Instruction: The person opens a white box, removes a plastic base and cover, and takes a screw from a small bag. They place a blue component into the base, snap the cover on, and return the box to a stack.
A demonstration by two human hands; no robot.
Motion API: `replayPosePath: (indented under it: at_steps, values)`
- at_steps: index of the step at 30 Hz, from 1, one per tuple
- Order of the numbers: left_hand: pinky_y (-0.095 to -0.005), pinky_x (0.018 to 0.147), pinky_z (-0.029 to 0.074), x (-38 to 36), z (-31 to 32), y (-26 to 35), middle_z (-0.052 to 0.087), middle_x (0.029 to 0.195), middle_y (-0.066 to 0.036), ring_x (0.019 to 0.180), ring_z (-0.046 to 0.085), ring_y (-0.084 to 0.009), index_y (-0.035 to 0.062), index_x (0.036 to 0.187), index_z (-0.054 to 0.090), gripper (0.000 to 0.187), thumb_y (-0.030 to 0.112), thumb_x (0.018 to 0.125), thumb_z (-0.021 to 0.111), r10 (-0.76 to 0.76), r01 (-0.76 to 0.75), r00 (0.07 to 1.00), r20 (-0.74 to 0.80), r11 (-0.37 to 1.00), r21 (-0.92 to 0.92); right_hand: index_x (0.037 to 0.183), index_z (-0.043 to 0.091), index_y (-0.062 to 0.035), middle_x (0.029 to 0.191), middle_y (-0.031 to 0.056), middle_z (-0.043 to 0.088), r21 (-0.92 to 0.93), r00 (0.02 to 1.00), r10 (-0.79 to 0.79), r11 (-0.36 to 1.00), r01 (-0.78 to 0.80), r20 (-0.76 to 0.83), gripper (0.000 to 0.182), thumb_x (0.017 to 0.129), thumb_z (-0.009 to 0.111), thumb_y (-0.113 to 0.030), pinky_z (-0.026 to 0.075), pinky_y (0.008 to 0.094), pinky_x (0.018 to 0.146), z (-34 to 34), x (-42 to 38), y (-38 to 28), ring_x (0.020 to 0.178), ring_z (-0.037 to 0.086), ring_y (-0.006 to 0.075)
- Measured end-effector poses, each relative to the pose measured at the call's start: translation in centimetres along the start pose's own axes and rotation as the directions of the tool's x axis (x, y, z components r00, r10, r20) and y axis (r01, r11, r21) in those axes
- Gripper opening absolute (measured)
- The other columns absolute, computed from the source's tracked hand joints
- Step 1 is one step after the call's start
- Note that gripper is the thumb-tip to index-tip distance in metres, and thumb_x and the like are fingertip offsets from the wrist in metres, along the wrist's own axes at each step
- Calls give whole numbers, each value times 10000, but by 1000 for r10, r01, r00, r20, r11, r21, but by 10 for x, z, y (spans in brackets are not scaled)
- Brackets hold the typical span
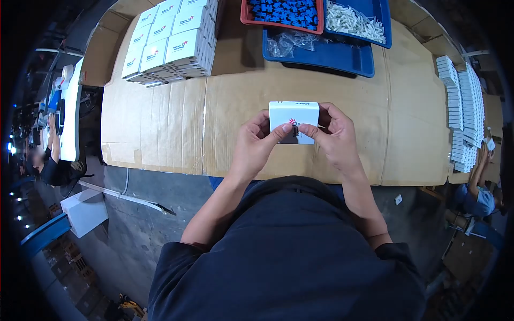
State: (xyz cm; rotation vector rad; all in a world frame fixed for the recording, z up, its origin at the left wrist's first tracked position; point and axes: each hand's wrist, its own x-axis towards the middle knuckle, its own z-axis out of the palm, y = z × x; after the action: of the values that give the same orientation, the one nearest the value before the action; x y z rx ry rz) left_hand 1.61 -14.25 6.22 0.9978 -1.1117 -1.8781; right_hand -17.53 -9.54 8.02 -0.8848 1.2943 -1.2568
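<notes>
A small white box (284,111) with a red logo and dark print is held up over the cardboard-covered table, near its front edge. My left hand (256,140) grips the box's left side, thumb pressed on the face beside the logo. On the opposite side, my right hand (336,138) has its fingers behind the box and its thumb on the same face. The two thumb tips almost meet at the middle. Part of the lower print is covered by the thumbs.
Stacked white boxes (184,45) stand at the back left. At the back are a red tray (320,27) of blue pieces, a blue tray (386,21) of white pieces, and another blue tray (342,61) with clear plastic bags. More boxes (465,107) line the right. People work at both sides.
</notes>
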Motion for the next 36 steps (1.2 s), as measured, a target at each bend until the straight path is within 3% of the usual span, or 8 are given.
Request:
replayPosePath:
  at_steps: [5, 8, 12, 17, 21, 25, 32, 36]
  values:
    - [-364, 979, 551, 9, -11, -9, 695, 1221, -171, 968, 722, -220, 18, 1411, 551, 633, 552, 1103, 410, -251, 268, 962, 104, 816, -511, 1227, 630, 6, 1134, 88, 727, 149, 1000, -8, 989, 11, -22, 363, 900, 787, 6, 557, 301, 927, -5, 1, 2, 1075, 672, 140]
    - [-406, 993, 561, 8, -22, -13, 651, 1286, -211, 973, 729, -276, 27, 1480, 480, 763, 641, 1092, 247, -346, 503, 838, 422, 790, -351, 1262, 627, -11, 1196, 80, 714, 175, 996, -82, 982, 75, 34, 400, 895, 785, 14, 542, 299, 952, -15, 6, 12, 1132, 643, 139]
    - [-434, 1014, 575, 3, -26, -29, 655, 1267, -208, 1010, 724, -249, 24, 1478, 474, 565, 455, 1124, 380, -293, 579, 801, 521, 601, -552, 1369, 599, -30, 1266, 90, 692, 133, 990, -92, 988, 78, 103, 469, 925, 730, 46, 532, 294, 974, -14, 8, 9, 1172, 628, 154]
    - [-398, 933, 580, 12, -16, -20, 686, 1204, -91, 1055, 691, -201, 25, 1382, 563, 408, 167, 1014, 670, -243, 237, 967, 69, 778, -581, 1442, 560, -33, 1387, 123, 621, 46, 994, -62, 997, 67, -95, 430, 1017, 567, 31, 531, 306, 976, -21, 15, 21, 1220, 618, 187]
    - [-352, 972, 549, 20, -2, -21, 646, 1271, -122, 1126, 668, -173, -7, 1403, 513, 504, 16, 947, 727, 110, -125, 981, -160, 989, -82, 1519, 461, -23, 1478, 147, 548, -155, 993, -86, 985, 73, -82, 649, 945, 750, -114, 528, 375, 997, -11, 5, 15, 1340, 553, 234]
    - [-358, 1020, 527, 20, 13, -36, 565, 1360, -127, 1289, 583, -248, 33, 1442, 512, 571, -22, 915, 725, 398, -394, 917, 20, 899, 192, 1595, 328, -66, 1494, 148, 522, -371, 980, -177, 919, 132, -90, 995, 797, 905, -201, 501, 490, 1051, 9, 0, 3, 1421, 489, 288]
    - [-366, 1073, 496, 19, 23, -20, 595, 1372, -158, 1304, 584, -260, 41, 1410, 563, 523, -22, 909, 698, 511, -581, 811, 283, 652, 487, 1548, 367, -102, 1585, 157, 427, -350, 869, -494, 815, 462, -3, 1003, 698, 891, -7, 439, 485, 1178, -29, 9, 1, 1483, 427, 309]
    - [-350, 1052, 501, 15, 23, -37, 625, 1346, -145, 1219, 637, -226, 29, 1466, 492, 511, -15, 977, 633, 354, -414, 910, 214, 801, 432, 1515, 396, -83, 1635, 183, 367, -362, 733, -679, 674, 645, 40, 1019, 632, 873, 93, 384, 469, 1226, -48, 15, 3, 1519, 373, 362]
